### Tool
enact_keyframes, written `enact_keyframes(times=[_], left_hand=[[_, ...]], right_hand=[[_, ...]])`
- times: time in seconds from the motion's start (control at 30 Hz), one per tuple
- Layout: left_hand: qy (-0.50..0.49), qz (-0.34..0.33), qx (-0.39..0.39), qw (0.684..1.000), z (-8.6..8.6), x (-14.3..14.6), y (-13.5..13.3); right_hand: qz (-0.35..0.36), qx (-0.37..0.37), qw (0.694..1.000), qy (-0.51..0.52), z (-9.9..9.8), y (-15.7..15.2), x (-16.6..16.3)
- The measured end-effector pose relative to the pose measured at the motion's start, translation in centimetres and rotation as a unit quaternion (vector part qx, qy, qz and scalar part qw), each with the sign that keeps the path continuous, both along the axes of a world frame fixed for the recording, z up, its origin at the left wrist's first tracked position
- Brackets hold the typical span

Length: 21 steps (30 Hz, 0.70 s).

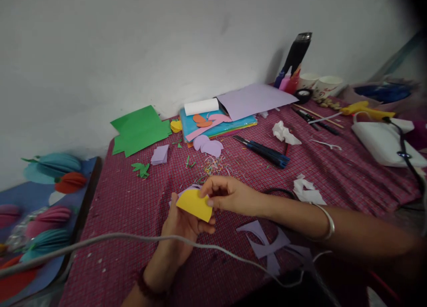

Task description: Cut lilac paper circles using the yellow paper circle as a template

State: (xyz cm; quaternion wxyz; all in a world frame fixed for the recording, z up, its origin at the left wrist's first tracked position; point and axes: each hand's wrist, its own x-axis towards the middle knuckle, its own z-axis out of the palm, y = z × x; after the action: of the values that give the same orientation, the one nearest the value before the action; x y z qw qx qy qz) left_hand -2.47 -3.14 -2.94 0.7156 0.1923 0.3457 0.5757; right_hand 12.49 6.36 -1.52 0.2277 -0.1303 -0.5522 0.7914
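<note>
over the near part of the cloth-covered surface (pixel 123 218), the right hand (pixel 223 195) pinches a yellow paper half-disc (pixel 195 203) between thumb and fingers, while the left hand (pixel 183 224) is cupped beneath; whether it grips the lilac paper (pixel 182 192) showing behind cannot be told. green sheets (pixel 142 131) lie at the far left corner, a blue-handled cutter (pixel 265 153) beyond the hands, and lilac offcuts (pixel 266 247) toward the near edge.
</note>
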Motion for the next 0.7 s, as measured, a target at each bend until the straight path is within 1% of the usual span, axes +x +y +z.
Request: enact_keyframes(times=[0.07, 0.17, 0.3, 0.47, 0.6, 0.7], left_hand=[[-0.003, -0.011, 0.032, 0.999, 0.3, 0.0, 0.0], [0.044, 0.022, 0.058, 0.997, 0.9, 0.2, 0.0], [0.080, 0.054, 0.075, 0.993, 1.1, 0.6, -0.1], [0.128, 0.080, 0.041, 0.988, 1.4, 1.0, -0.2], [0.120, 0.065, 0.031, 0.990, 2.0, 1.2, 0.0], [0.112, 0.054, 0.013, 0.992, 2.2, 1.1, 0.0]], right_hand=[[-0.016, -0.016, 1.000, -0.006, 0.2, -0.1, 0.1], [-0.043, -0.022, 0.999, -0.021, 0.4, -0.1, 0.1], [-0.059, -0.028, 0.998, 0.000, 0.4, -0.3, 0.0], [-0.055, -0.047, 0.997, -0.009, 0.5, -0.4, -0.1], [-0.047, -0.086, 0.995, -0.012, 0.5, -0.4, 0.1], [-0.046, -0.100, 0.994, -0.014, 0.5, -0.3, 0.2]])
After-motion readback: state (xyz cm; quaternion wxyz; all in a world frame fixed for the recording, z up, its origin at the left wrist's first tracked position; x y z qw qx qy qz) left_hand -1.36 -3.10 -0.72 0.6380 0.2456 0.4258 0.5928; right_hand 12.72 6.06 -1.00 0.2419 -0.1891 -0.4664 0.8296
